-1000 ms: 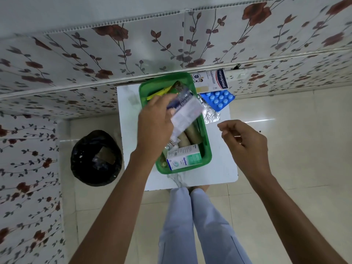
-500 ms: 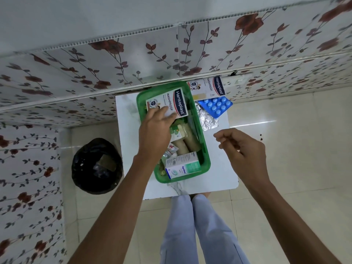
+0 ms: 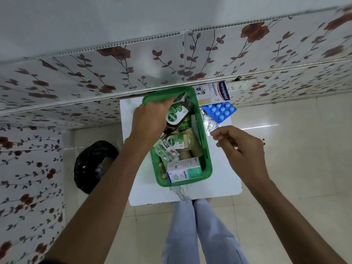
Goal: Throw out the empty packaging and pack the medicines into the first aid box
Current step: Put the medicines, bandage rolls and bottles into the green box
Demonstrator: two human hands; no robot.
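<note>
The green first aid box (image 3: 208,168) stands on a small white table (image 3: 224,168). My left hand (image 3: 148,121) grips a brown Dettol bottle (image 3: 176,116), tilted over the far half of the box. Inside lie a smaller Dettol bottle (image 3: 175,141), blister strips (image 3: 167,152), beige rolls and a white-and-teal medicine carton (image 3: 183,169). My right hand (image 3: 240,147) hovers over the table's right side with its fingers curled and nothing in them, its fingertips close to a foil strip (image 3: 208,123).
A Hansaplast plaster box (image 3: 213,92) and a blue pill blister (image 3: 220,110) lie on the table behind the foil. A black-lined bin (image 3: 93,166) stands on the floor to the left. A flowered wall runs right behind the table. My legs are below its front edge.
My left hand held a Hansaplast box over the green box half a second ago; now it holds the brown Dettol bottle there. My right hand has barely moved.
</note>
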